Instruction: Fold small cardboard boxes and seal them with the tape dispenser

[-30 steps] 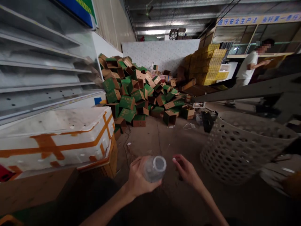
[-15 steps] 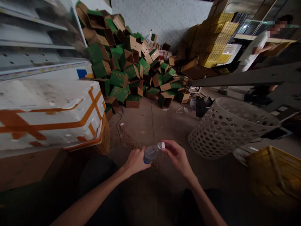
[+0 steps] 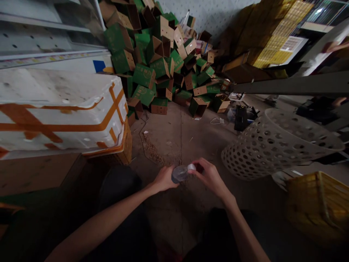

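Observation:
A clear plastic bottle (image 3: 180, 174) lies tilted between my hands, its neck pointing right. My left hand (image 3: 164, 178) is wrapped around the bottle's lower part, and the palm hides some of it. On the neck end is a white cap (image 3: 192, 167). My right hand (image 3: 207, 174) pinches that cap between thumb and fingers. Both hands are held low over the concrete floor, in front of my knees.
A white foam box (image 3: 65, 125) with orange tape stands at left. Green and brown cartons (image 3: 144, 76) are heaped ahead. At right are a perforated grey basket (image 3: 261, 145) and a yellow crate (image 3: 308, 203). Another person's arm (image 3: 336, 45) shows at upper right.
My view has tipped further down and turned slightly left. The white cap, formerly at my right fingertips by the neck, now sits squarely on the bottle's mouth, with my fingers around it.

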The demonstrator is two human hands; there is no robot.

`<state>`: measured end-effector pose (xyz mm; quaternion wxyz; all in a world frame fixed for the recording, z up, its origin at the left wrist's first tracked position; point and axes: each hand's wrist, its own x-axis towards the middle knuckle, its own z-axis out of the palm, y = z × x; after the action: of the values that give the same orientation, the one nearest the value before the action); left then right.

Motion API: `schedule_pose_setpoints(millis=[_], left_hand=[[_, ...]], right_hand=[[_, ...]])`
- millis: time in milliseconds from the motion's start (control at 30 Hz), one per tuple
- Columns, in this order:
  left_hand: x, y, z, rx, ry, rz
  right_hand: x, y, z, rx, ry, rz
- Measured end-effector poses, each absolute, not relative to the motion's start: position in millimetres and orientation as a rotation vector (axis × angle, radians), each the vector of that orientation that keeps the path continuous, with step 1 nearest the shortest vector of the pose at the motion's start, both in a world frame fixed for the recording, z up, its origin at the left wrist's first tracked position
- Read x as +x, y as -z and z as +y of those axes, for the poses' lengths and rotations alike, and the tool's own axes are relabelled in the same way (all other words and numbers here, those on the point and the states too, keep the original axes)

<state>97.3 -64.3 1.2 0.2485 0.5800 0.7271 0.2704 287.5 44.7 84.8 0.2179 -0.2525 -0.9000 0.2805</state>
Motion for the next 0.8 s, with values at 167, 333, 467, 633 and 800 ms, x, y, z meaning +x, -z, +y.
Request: schedule_pose_setpoints(millis=[167,333,467,633,800], left_hand=[[109.2,16.0,-60.2,1.483,-0.911,1.836],[123.5,12.4,-57.6,1.486,-0.813,2.060],[122.8,0.1,-57.2,1.756,-0.630,2.297],[113.2,-14.1,-61.5,1.871,-0.717,2.172],[115.0,-30.4,-71.4,1.892,-1.002,1.838]], right_hand=[[271.0,-76.9,37.2,-0.860,-0.220,-2.676],[254.7,-80.1,32.9,-1.293,0.066,-2.612],[253.8,-81.5,37.8,-1.846,-0.078,-2.408],[260.8,-96.8,43.5,-1.749,-0.289,-2.464],[261.1,-123.6,37.2,-1.293,-0.350,-2.568]])
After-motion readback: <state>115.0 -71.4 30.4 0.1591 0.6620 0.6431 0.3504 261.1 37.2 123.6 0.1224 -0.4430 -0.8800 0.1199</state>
